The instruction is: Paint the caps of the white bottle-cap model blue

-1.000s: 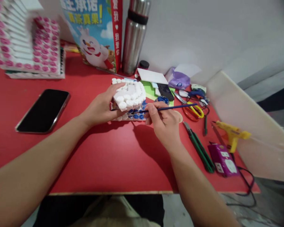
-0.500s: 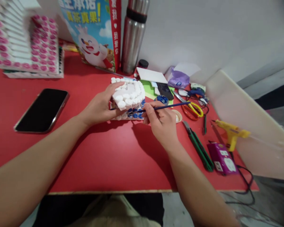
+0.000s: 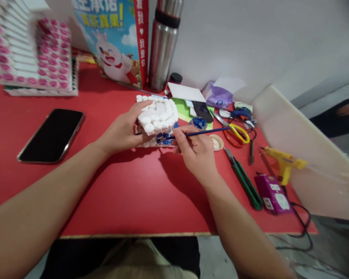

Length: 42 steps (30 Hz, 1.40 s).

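Note:
A small box-like model (image 3: pixel 159 122) stands on the red table, its top covered in white rounded pieces and its near side dotted with blue-painted ones. My left hand (image 3: pixel 125 130) grips it from the left, thumb in front and fingers over the top. In a pinch, my right hand (image 3: pixel 196 149) holds a thin dark blue paintbrush (image 3: pixel 209 131), its tip at the model's blue-dotted side. Just behind that hand sits a small pot of blue paint (image 3: pixel 198 123). A round cream-coloured lid (image 3: pixel 217 142) lies to the right of the hand.
A phone (image 3: pixel 52 135) lies at left, below a pink-dotted model (image 3: pixel 54 58). A steel flask (image 3: pixel 164 50) and a printed bag (image 3: pixel 113 46) stand behind. To the right are yellow-handled scissors (image 3: pixel 239 133), a green utility knife (image 3: pixel 244 180), a glue gun (image 3: pixel 285 162) and a purple box (image 3: pixel 273 193).
My right hand and the paintbrush have shifted slightly left along the model's near side. My left hand keeps its place. Part of another person's arm now shows at the far right.

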Motion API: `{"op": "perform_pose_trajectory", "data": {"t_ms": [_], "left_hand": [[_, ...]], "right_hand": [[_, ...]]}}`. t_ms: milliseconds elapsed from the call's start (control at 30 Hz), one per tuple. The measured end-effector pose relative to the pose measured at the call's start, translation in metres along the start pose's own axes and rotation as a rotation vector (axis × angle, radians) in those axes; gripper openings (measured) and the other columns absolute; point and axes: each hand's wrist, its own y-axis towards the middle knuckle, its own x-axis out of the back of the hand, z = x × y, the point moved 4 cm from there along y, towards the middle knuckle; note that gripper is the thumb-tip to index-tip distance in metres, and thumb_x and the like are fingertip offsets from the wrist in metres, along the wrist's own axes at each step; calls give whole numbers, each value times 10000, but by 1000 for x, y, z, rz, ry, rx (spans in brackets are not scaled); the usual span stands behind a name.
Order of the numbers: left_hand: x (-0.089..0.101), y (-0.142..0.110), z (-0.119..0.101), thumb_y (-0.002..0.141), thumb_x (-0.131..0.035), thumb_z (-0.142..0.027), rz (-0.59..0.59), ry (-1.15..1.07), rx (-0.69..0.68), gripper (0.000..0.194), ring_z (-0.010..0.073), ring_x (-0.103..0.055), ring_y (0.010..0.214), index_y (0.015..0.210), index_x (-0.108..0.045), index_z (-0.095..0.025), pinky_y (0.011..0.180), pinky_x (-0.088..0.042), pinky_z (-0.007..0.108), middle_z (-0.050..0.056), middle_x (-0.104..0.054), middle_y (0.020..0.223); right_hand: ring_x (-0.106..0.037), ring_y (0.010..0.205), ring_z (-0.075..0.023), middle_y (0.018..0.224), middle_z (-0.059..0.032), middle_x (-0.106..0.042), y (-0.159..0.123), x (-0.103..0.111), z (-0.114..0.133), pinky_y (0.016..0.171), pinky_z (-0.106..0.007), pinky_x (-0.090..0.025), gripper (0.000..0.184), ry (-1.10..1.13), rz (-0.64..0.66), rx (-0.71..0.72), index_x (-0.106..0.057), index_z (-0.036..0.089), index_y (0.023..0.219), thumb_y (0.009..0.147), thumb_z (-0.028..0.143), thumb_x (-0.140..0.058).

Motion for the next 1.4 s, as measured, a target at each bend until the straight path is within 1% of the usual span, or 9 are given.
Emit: {"op": "perform_pose_trajectory", "data": {"t_ms": [167,300,467,600,767,900,1033,1300,1400], "left_hand": [[0,0,-1,896,-775,-644,-5,-13,7,866,432,-559,1509,1608,-478,-250,1215,-536,564,181,-521,1669],[0,0,0,894,-774,-640,-6,-5,2,867,423,-570,1501,1613,-469,-264,1202,-548,555,175,-521,1674],[-1,0,2,901,-774,-616,-2,2,-15,850,426,-587,1485,1609,-466,-258,1192,-556,551,182,-521,1671],[-1,0,1,891,-785,-609,-11,-13,-15,865,437,-568,1499,1604,-467,-236,1220,-523,573,199,-522,1661],[0,1,0,881,-788,-607,-4,-22,7,870,434,-565,1502,1595,-477,-220,1222,-520,576,209,-520,1665],[0,1,0,893,-776,-616,-7,-14,-4,852,433,-573,1496,1596,-480,-235,1211,-533,578,197,-520,1670],[0,1,2,879,-785,-653,-15,-11,13,872,427,-569,1501,1599,-486,-262,1201,-551,558,170,-536,1661],[-1,0,1,894,-772,-631,-13,-19,4,869,414,-580,1491,1612,-468,-247,1215,-537,549,180,-528,1664],[-1,0,2,893,-774,-641,-12,-23,4,856,414,-569,1501,1603,-480,-264,1218,-535,546,171,-531,1663]], "right_hand": [[-709,649,-144,738,-18,-746,0,3,0,575,-251,-508,326,-52,-54,-1,-723,211,949,1104,465,-589],[-714,653,-150,717,-17,-740,0,2,0,562,-251,-505,338,-69,-36,12,-724,217,943,1102,480,-584],[-690,607,-140,707,-10,-741,0,5,1,567,-264,-515,313,-89,-102,12,-721,219,920,1100,442,-594],[-706,628,-149,706,-14,-743,0,4,1,555,-264,-521,333,-68,-60,6,-719,224,909,1099,465,-589],[-698,608,-140,702,-7,-747,-1,6,2,583,-271,-536,326,-89,-119,-3,-716,224,889,1101,440,-596],[-673,571,-131,658,5,-718,0,3,2,534,-258,-502,335,-56,-72,-9,-705,222,883,1100,454,-595],[-680,568,-128,658,8,-722,-1,4,1,549,-257,-520,361,-50,-115,-16,-704,225,862,1100,474,-594],[-690,553,-128,628,14,-710,0,5,0,546,-256,-527,347,4,-124,-51,-707,215,836,1087,441,-626],[-687,545,-124,627,15,-709,0,4,-1,533,-250,-516,346,33,-90,-52,-696,214,829,1086,434,-627]]}}
